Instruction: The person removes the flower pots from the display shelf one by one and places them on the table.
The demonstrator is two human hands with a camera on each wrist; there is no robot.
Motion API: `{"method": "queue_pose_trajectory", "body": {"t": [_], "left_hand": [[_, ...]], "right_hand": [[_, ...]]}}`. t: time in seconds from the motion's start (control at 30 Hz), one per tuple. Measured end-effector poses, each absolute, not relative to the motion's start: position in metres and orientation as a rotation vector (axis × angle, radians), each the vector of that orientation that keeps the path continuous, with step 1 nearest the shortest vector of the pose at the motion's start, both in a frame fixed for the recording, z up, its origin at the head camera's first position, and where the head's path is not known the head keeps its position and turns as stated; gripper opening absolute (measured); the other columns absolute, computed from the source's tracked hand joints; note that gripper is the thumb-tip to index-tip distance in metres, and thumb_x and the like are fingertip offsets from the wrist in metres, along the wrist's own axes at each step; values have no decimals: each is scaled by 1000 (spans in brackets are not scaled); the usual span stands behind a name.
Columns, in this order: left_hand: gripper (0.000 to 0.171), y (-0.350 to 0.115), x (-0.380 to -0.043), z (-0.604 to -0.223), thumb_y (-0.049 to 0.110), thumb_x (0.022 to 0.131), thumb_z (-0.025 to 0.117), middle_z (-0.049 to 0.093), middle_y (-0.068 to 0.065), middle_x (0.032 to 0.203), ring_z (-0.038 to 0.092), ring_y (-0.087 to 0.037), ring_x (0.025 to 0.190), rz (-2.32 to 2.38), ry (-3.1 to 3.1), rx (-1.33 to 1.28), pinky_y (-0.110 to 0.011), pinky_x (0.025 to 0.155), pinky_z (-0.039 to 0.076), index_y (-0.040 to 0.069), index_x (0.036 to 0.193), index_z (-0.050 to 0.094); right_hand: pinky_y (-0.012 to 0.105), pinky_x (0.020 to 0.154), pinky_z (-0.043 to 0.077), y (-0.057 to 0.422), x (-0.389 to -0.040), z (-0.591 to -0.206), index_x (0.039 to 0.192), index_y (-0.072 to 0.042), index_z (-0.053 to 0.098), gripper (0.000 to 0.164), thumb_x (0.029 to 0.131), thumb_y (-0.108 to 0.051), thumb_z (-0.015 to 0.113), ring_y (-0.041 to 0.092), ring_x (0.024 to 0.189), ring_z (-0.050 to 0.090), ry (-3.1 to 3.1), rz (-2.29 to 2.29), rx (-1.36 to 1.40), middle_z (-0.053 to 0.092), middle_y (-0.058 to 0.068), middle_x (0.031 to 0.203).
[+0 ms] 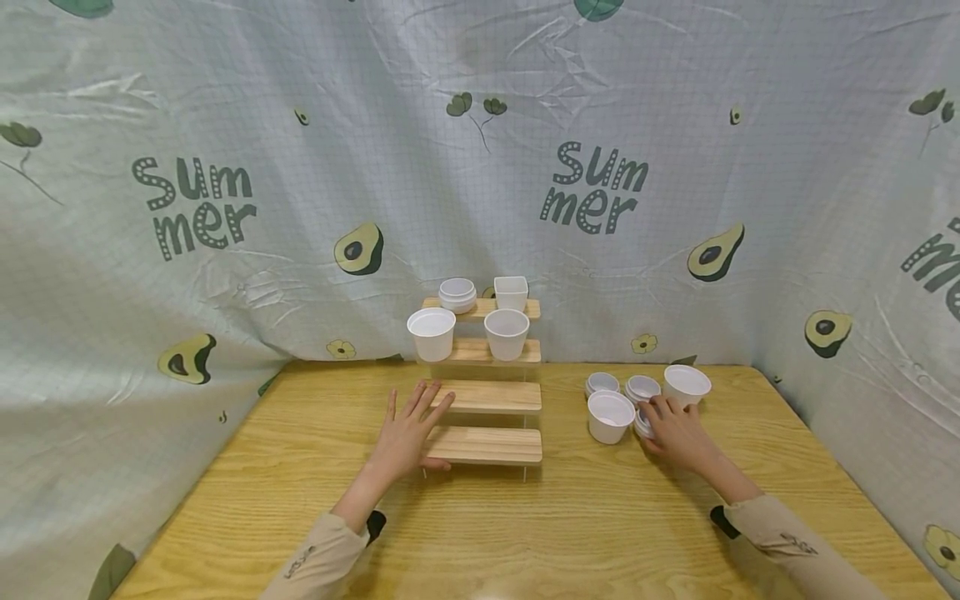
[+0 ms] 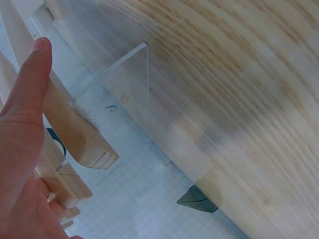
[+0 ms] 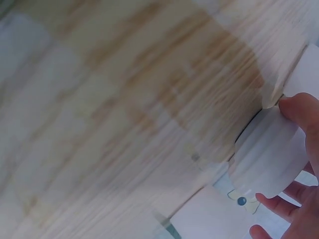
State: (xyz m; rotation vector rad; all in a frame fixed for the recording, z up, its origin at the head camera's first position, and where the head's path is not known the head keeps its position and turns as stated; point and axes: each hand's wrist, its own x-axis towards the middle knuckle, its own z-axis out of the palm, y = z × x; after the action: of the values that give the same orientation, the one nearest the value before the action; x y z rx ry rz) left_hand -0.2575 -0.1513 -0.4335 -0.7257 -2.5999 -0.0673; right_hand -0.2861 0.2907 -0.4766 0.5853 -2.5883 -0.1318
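Note:
My left hand (image 1: 401, 437) lies at the left side of a stepped wooden shelf stand (image 1: 483, 446), its fingers spread and straight over the lower boards. In the left wrist view the thumb reaches along a board edge (image 2: 79, 134) beside a clear support panel (image 2: 124, 74). My right hand (image 1: 678, 437) pinches a small white round jar (image 3: 269, 149) between thumb and fingers, down at the tabletop. Close around it are a white tapered cup (image 1: 610, 417), two similar low white jars (image 1: 602, 383) and another white cup (image 1: 686, 383) behind the hand.
On the top board sit a low round white jar (image 1: 457, 295) and a square white cup (image 1: 512, 294). The board below carries two round white cups (image 1: 432, 335). A patterned curtain (image 1: 465, 183) hangs behind and at both sides of the wooden table (image 1: 570, 533).

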Motion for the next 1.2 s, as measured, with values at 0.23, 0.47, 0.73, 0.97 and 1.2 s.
{"method": "queue_pose_trajectory", "body": {"t": [0.23,0.47,0.73,0.97,1.2], "left_hand": [[103,-151,-256,-436,55,50,75,30,-12,144,29,-34,132,-59,-2600,-720,-64,101,18,16,137,36],[103,-151,-256,-436,55,50,75,31,-12,144,29,-34,132,-60,-2590,-719,-64,101,19,16,137,37],[103,-151,-256,-434,54,51,75,30,-12,145,30,-34,132,-67,-2592,-721,-65,100,19,16,137,36],[102,-150,-256,-432,54,52,75,29,-12,145,28,-35,132,-74,-2603,-727,-65,100,18,15,138,35],[102,-150,-256,-432,54,52,75,28,-12,145,27,-35,133,-79,-2615,-723,-65,101,17,16,138,34]], "right_hand": [[51,66,37,290,-285,-480,111,-3,52,55,65,-26,74,35,95,49,-2565,-90,583,51,18,102],[53,70,36,290,-282,-479,113,-4,51,57,66,-28,74,37,96,50,-2592,-58,556,51,20,105],[55,72,37,292,-278,-472,115,-4,50,56,71,-31,72,35,98,49,-2626,-82,545,52,20,108],[55,71,38,292,-274,-466,114,-2,52,56,70,-30,73,34,97,49,-2565,-81,566,53,19,106],[49,68,36,289,-271,-455,111,0,53,55,67,-28,74,33,95,51,-2433,-71,617,55,18,103]]}}
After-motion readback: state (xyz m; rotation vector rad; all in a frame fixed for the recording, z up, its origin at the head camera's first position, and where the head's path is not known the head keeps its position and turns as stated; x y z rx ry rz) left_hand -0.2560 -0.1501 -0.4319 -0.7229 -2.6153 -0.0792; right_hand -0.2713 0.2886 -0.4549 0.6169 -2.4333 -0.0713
